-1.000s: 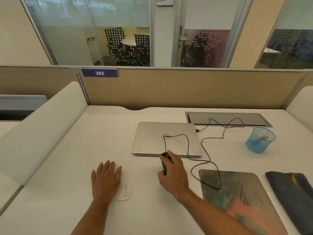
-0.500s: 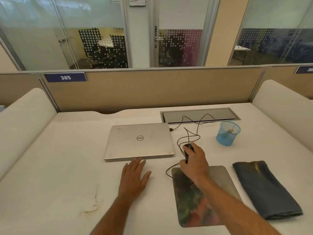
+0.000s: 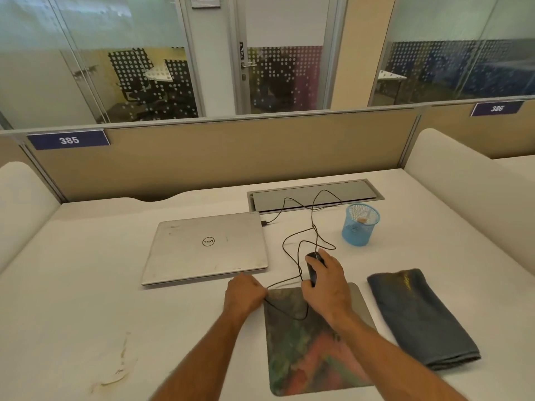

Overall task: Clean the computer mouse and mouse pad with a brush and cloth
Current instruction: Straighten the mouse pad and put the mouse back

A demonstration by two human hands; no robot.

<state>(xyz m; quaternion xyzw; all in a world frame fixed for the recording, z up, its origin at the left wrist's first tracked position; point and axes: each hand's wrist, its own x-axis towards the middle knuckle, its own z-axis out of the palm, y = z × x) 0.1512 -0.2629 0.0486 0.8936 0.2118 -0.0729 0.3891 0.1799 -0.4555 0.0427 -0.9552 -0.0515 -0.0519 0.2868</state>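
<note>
- The right hand (image 3: 328, 287) has its fingers (image 3: 325, 257) wrapped around the black mouse (image 3: 313, 266), at the far edge of the mouse pad (image 3: 304, 351).
- The left hand (image 3: 243, 293) is curled shut, pinching the pad's far-left corner.
- The mouse's cable (image 3: 295, 241) loops across the surface (image 3: 72, 299).
- Folded dark cloth (image 3: 419, 316) lies just right of the pad; closed laptop (image 3: 207, 250) far-left; blue mesh cup (image 3: 360, 224) far-right.

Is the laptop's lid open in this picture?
No: the silver Dell laptop lies shut and flat on the desk, its logo facing up, to the left of the mouse under the right hand.
</note>
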